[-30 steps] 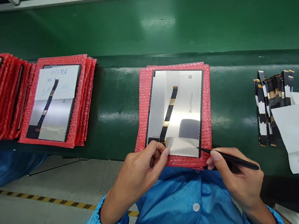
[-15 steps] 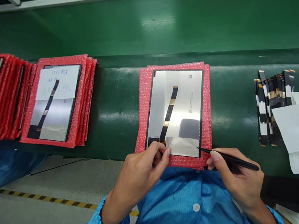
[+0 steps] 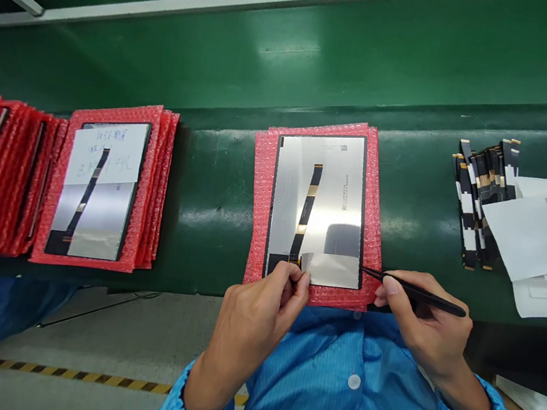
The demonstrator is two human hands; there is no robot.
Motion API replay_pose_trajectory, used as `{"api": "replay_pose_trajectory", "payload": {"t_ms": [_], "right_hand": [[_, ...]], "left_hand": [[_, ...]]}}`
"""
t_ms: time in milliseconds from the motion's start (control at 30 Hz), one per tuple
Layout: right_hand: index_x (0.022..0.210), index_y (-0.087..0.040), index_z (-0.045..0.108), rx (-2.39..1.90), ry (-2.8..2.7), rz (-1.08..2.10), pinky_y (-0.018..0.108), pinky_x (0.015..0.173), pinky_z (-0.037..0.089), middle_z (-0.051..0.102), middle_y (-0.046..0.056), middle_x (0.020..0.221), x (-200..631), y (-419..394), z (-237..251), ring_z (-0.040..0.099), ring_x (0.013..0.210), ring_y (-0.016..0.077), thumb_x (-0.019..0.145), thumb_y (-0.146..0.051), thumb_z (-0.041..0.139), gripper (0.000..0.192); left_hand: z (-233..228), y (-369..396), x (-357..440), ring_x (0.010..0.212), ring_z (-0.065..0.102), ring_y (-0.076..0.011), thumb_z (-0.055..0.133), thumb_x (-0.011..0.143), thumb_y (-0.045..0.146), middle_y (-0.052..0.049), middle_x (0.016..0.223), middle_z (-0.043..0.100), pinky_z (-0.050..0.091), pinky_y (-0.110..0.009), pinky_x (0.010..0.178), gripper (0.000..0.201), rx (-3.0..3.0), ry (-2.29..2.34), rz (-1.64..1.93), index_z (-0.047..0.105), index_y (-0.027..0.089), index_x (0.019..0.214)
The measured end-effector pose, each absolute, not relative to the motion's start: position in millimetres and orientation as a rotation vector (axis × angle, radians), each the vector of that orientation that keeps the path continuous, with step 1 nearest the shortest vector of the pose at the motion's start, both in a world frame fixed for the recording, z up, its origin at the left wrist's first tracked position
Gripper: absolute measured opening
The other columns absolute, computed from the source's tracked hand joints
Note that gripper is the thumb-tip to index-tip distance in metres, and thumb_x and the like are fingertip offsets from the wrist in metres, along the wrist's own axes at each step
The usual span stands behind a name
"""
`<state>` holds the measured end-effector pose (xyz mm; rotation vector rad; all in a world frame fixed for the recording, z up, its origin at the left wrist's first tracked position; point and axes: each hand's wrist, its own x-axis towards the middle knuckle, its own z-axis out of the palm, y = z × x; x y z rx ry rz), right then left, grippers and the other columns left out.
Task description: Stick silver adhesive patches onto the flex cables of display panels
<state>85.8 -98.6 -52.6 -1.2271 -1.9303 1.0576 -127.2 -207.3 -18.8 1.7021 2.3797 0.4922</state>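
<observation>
On the green bench (image 3: 212,210) a silver panel (image 3: 321,204) lies on red bubble wrap (image 3: 261,203). The left hand (image 3: 259,311) pinches the grey strip (image 3: 330,269) at its near edge, fingertips closed. The right hand (image 3: 422,319) grips black tweezers (image 3: 413,293), tip touching the strip's right end.

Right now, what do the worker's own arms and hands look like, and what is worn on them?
Both hands are bare: no gloves, rings or watch show on the left hand or the right hand. The forearms are uncovered up to the bright blue smock sleeves, which are pushed back and end in gathered elastic cuffs. The smock fabric has a fine stripe and closes with a white snap button.
</observation>
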Motion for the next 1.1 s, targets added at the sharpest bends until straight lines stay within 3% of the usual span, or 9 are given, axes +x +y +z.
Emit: {"api": "replay_pose_trajectory", "payload": {"t_ms": [167, 333, 433, 600, 800, 933, 1100], "right_hand": [[0.126, -0.047, 0.064, -1.123, -1.791, 1.12, 0.041, 0.059, 0.069, 0.082, -0.006, 0.086, 86, -98, -49, 0.08, 0.065, 0.0254, 0.091, -0.026, 0.061, 0.042], [0.15, -0.043, 0.038, -0.697, -2.166, 0.992, 0.041, 0.07, 0.066, 0.082, -0.005, 0.103, 89, -93, -51, 0.077, 0.08, 0.0247, 0.09, -0.015, 0.057, 0.068], [0.152, -0.041, 0.036, -0.626, -2.325, 0.916, 0.041, 0.073, 0.063, 0.081, -0.004, 0.11, 85, -89, -53, 0.073, 0.088, 0.0251, 0.092, -0.013, 0.054, 0.068], [0.152, -0.04, 0.035, -0.943, -2.226, 0.794, 0.048, 0.089, 0.059, 0.069, -0.002, 0.135, 79, -85, -49, 0.068, 0.1, 0.0284, 0.096, -0.016, 0.051, 0.063], [0.143, -0.037, 0.051, -0.768, -2.246, 0.776, 0.044, 0.089, 0.061, 0.078, -0.002, 0.117, 79, -87, -49, 0.069, 0.106, 0.0266, 0.093, -0.018, 0.062, 0.055], [0.141, -0.037, 0.053, -0.545, -2.413, 0.689, 0.049, 0.1, 0.056, 0.075, -0.004, 0.127, 75, -86, -56, 0.069, 0.115, 0.0267, 0.091, -0.021, 0.067, 0.053], [0.144, -0.036, 0.05, -0.472, -2.457, 0.653, 0.051, 0.105, 0.053, 0.072, -0.003, 0.133, 79, -83, -65, 0.069, 0.121, 0.0272, 0.093, -0.016, 0.061, 0.056]], "left_hand": [[-22, -209, -128, 0.038, 0.054, -0.0098, 0.057, 0.091, 0.041, 0.005, 0.05, 0.061, 0.033, -0.026, 0.04, 0.009, 1.681, 2.389, 0.483, 0.064, 0.034, 0.089], [-24, -210, -130, 0.037, 0.056, -0.0093, 0.054, 0.092, 0.042, 0.004, 0.051, 0.062, 0.032, -0.027, 0.038, 0.013, 1.703, 2.371, 0.504, 0.063, 0.033, 0.087], [-25, -210, -131, 0.038, 0.057, -0.0095, 0.052, 0.093, 0.045, 0.006, 0.054, 0.065, 0.033, -0.028, 0.038, 0.015, 1.703, 2.37, 0.485, 0.062, 0.034, 0.087], [-25, -210, -131, 0.041, 0.06, -0.0107, 0.052, 0.093, 0.044, 0.006, 0.056, 0.066, 0.035, -0.028, 0.039, 0.014, 1.715, 2.382, 0.418, 0.062, 0.035, 0.093], [-23, -207, -131, 0.036, 0.056, -0.007, 0.043, 0.098, 0.044, 0.007, 0.052, 0.063, 0.031, -0.027, 0.035, 0.023, 1.83, 2.377, 0.475, 0.059, 0.033, 0.085], [-24, -206, -129, 0.04, 0.061, -0.0077, 0.04, 0.099, 0.045, 0.006, 0.053, 0.064, 0.03, -0.027, 0.036, 0.026, 1.844, 2.434, 0.402, 0.058, 0.033, 0.085], [-27, -207, -127, 0.043, 0.064, -0.0097, 0.05, 0.096, 0.043, 0.005, 0.055, 0.066, 0.032, -0.029, 0.037, 0.016, 1.835, 2.461, 0.43, 0.061, 0.033, 0.089]]}}
